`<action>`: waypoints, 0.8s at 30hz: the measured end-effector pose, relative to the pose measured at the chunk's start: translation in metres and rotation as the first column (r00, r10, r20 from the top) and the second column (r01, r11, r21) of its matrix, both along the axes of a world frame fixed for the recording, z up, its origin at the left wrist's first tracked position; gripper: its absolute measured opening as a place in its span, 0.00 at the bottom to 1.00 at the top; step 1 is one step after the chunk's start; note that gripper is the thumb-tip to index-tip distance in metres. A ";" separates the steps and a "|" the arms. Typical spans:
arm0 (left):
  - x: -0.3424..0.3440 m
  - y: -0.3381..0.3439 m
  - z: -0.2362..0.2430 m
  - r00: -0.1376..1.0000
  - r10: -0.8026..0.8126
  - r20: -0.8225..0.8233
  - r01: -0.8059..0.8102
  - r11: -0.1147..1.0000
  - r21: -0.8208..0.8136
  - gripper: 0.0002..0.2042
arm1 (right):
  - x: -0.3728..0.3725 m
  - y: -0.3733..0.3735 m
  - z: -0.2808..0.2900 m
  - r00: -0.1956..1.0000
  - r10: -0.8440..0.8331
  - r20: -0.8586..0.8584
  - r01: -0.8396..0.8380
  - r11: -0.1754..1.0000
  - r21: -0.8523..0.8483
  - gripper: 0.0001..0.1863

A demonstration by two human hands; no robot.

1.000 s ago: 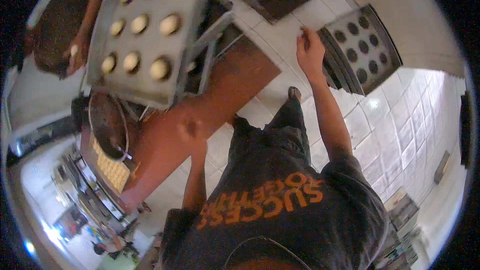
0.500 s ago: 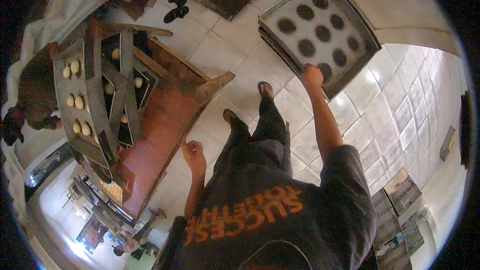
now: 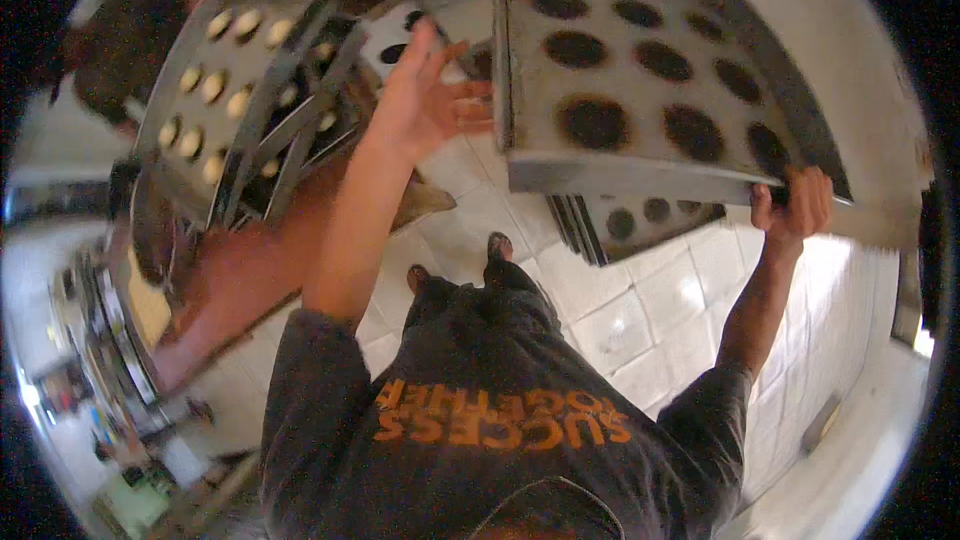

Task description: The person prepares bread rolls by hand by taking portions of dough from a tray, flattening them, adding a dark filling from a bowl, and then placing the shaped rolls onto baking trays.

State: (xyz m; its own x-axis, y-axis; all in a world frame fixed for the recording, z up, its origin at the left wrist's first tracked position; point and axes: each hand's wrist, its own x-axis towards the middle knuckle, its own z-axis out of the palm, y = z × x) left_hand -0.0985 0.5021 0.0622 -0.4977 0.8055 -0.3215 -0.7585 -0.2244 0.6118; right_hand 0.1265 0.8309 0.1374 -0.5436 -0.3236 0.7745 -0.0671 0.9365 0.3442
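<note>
A pale tiled floor (image 3: pixel 640 320) fills the lower middle of the view, with the person's two feet set on it just below a stack of metal trays (image 3: pixel 640 225) that shows dark round marks. Above that stack, a large grey baking tray (image 3: pixel 650 90) with rows of dark scorched circles is held up in the air, tilted, its near edge running across the upper right of the view. To the left stands a tall metal rack (image 3: pixel 250 100) whose tray carries rows of small pale dough rounds (image 3: pixel 205 85); beyond it, at the upper left, part of another person shows, dark and blurred. Under the rack a reddish-brown counter (image 3: pixel 240 270) slants down toward the lower left, with cluttered shelving past its far end, too small to make out. The right hand (image 3: pixel 790 205) is closed around the lower right corner of the baking tray, fingers curled over its edge. The left hand (image 3: pixel 425 105) is raised with its palm open and fingers spread, the fingertips just at the tray's left edge; whether they touch the metal cannot be told. The person wears a dark shirt with orange lettering.
</note>
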 end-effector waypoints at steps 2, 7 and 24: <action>-0.012 -0.017 0.029 0.942 0.166 -0.292 -0.239 0.942 -0.236 0.24 | -0.036 -0.023 0.027 0.975 0.210 -0.075 -0.206 0.977 0.059 0.21; 0.016 -0.105 0.075 0.790 0.473 -0.391 -0.582 0.779 -0.234 0.14 | -0.135 -0.057 0.047 0.781 0.581 -0.227 -0.559 0.814 0.160 0.23; -0.102 -0.172 0.030 -0.203 0.927 -0.316 -0.957 -0.255 -0.136 0.36 | -0.145 -0.194 -0.102 0.757 0.558 0.340 -0.133 0.640 -0.756 0.15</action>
